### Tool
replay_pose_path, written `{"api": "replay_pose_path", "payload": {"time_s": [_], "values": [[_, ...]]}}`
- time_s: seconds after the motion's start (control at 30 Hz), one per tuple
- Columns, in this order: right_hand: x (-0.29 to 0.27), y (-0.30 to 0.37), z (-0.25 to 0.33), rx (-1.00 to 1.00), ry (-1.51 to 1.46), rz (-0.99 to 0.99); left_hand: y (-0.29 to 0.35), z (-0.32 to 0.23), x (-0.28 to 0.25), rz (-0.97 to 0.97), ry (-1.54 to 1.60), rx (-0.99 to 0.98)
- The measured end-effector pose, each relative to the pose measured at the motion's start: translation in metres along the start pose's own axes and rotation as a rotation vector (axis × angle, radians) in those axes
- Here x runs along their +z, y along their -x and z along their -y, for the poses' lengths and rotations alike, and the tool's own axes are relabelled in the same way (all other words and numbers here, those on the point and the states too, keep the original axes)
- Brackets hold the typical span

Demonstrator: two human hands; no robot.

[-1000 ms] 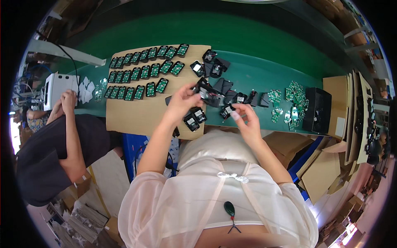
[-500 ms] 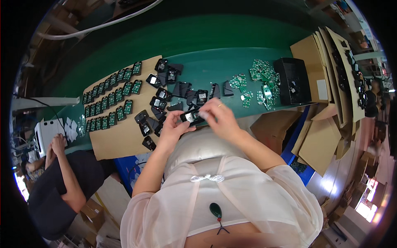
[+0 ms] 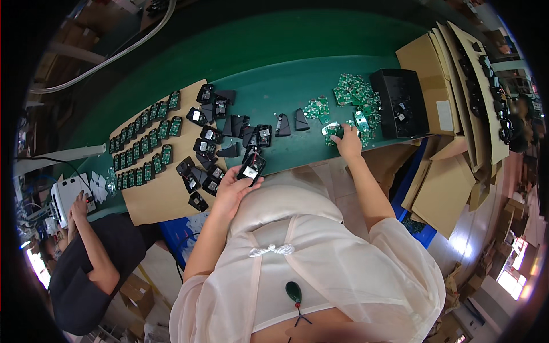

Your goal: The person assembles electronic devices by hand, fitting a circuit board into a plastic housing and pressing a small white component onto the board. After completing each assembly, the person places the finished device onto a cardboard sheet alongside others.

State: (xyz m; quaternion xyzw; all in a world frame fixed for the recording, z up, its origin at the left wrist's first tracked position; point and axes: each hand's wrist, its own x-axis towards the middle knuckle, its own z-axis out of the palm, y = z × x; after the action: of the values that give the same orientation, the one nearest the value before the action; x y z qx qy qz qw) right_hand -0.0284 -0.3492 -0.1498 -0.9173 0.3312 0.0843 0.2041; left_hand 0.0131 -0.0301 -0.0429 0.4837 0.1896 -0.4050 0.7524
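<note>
My left hand point(image 3: 231, 191) is closed around a black plastic housing point(image 3: 252, 167), held over the bench's near edge. A pale, squarish part shows inside its hollow. My right hand point(image 3: 349, 143) is stretched out at the near side of the loose green circuit boards point(image 3: 357, 94), thumb and fingers apart, fingertips at a small group of boards point(image 3: 330, 131). Whether it touches one is hard to make out. Several more open black housings point(image 3: 211, 135) lie left of my left hand, and dark wedge-shaped covers point(image 3: 301, 119) lie between the housings and the boards.
On the left, a cardboard sheet point(image 3: 143, 197) bears rows of housings with green boards point(image 3: 163, 128). A black bin point(image 3: 396, 80) stands right of the loose boards, beside upright cardboard point(image 3: 426, 68). A co-worker's hands point(image 3: 80, 206) are at a white device point(image 3: 64, 186) far left.
My right hand has left the housing and moved right to the circuit boards. My left hand still holds the housing, now slightly lower and farther left. The view has shifted a little.
</note>
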Motion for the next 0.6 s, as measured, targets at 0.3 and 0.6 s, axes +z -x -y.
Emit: {"api": "replay_pose_path", "payload": {"time_s": [0.3, 0.6], "values": [[0.020, 0.002, 0.006, 0.052, -0.123, -0.075, -0.002, 0.000, 0.018, 0.162, 0.159, 0.104], [0.032, 0.018, 0.019, 0.088, -0.084, -0.118, -0.005, 0.005, 0.018, 0.276, 0.274, 0.107]]}}
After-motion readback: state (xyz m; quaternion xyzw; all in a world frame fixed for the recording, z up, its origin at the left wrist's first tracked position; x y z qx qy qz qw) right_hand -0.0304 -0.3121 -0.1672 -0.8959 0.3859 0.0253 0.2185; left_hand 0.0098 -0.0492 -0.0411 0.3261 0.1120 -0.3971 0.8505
